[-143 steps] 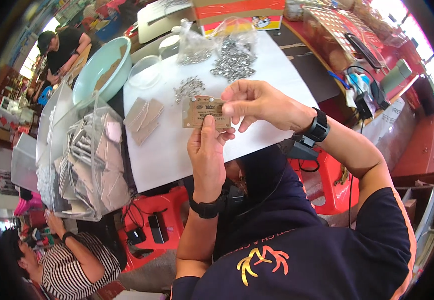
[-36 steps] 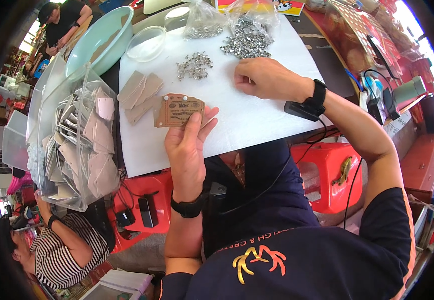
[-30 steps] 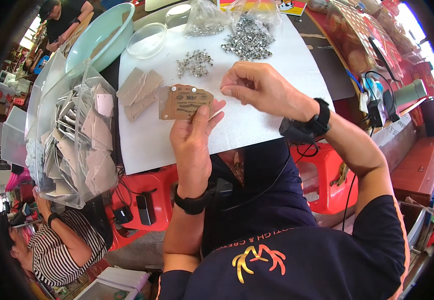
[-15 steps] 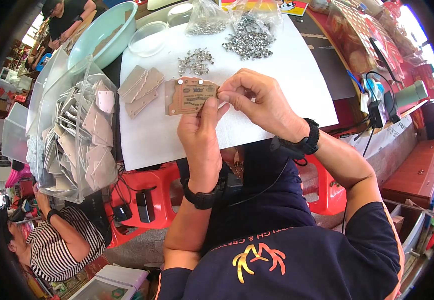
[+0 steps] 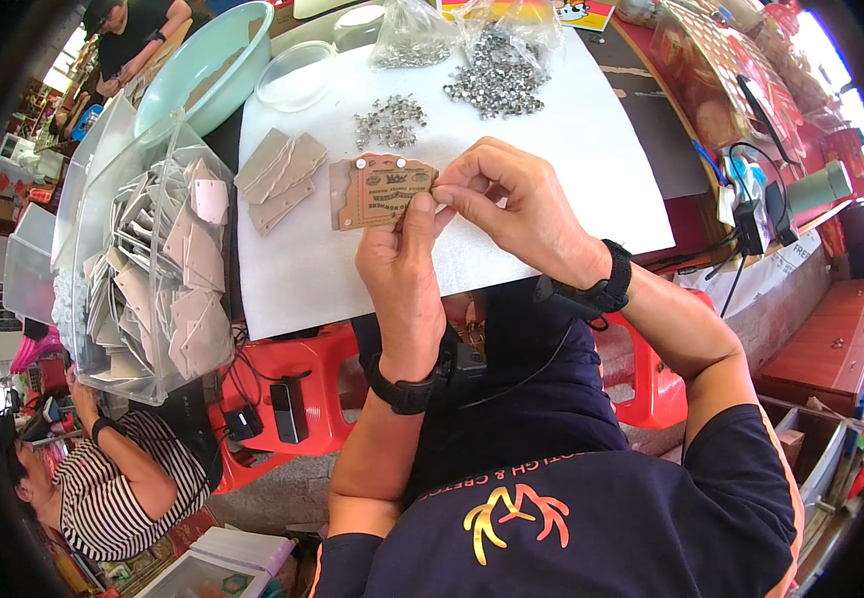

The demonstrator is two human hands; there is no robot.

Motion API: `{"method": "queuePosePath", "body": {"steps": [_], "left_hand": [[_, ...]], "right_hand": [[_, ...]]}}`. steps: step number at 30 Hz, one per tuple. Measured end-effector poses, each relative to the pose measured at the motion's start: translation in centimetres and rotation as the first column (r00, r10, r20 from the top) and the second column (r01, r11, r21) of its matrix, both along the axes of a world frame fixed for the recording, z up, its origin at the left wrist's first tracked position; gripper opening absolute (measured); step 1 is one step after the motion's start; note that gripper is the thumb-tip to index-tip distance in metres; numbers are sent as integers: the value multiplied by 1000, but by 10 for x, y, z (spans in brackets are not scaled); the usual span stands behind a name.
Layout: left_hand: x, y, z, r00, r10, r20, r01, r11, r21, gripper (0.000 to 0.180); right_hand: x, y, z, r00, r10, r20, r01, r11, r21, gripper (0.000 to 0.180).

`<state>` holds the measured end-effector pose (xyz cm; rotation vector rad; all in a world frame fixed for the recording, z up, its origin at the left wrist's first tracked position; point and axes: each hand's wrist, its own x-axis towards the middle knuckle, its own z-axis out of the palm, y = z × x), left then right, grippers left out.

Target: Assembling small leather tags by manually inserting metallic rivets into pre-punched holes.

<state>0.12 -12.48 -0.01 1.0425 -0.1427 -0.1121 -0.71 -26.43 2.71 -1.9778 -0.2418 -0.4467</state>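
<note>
Right fingers (image 5: 473,203) now at card (image 5: 392,187) (flat)

Clear round plastic lid (image 5: 295,77) at far left corner of white-topped counter (image 5: 591,214). Red-and-yellow printed box (image 5: 579,14) by far edge. Grey-green cylinder (image 5: 817,187) well off right edge, black adapter (image 5: 748,226) near it. Red-brown wooden cabinet (image 5: 819,344) farther out, low. Below near edge, left side: red plastic stool (image 5: 324,394) bearing upright-looking black rectangular device (image 5: 289,411). Past left edge: person in black-and-white striped top (image 5: 131,490), lower; person in black top (image 5: 153,25), upper.
</note>
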Motion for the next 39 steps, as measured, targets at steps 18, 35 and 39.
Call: {"method": "queuePosePath", "body": {"steps": [18, 35, 39], "left_hand": [[1, -2, -3, 999, 15, 43, -18, 998, 66, 25], [-7, -3, -2, 998, -54, -45, 58, 994, 89, 23], [-7, -5, 0, 998, -55, -22, 56, 997, 55, 24]], "right_hand": [[4, 4, -13, 968, 50, -247, 36, 943, 331, 20], [-2, -20, -3, 886, 256, -386, -146, 945, 292, 17], [-3, -20, -4, 914, 229, -334, -140, 953, 269, 17]]}}
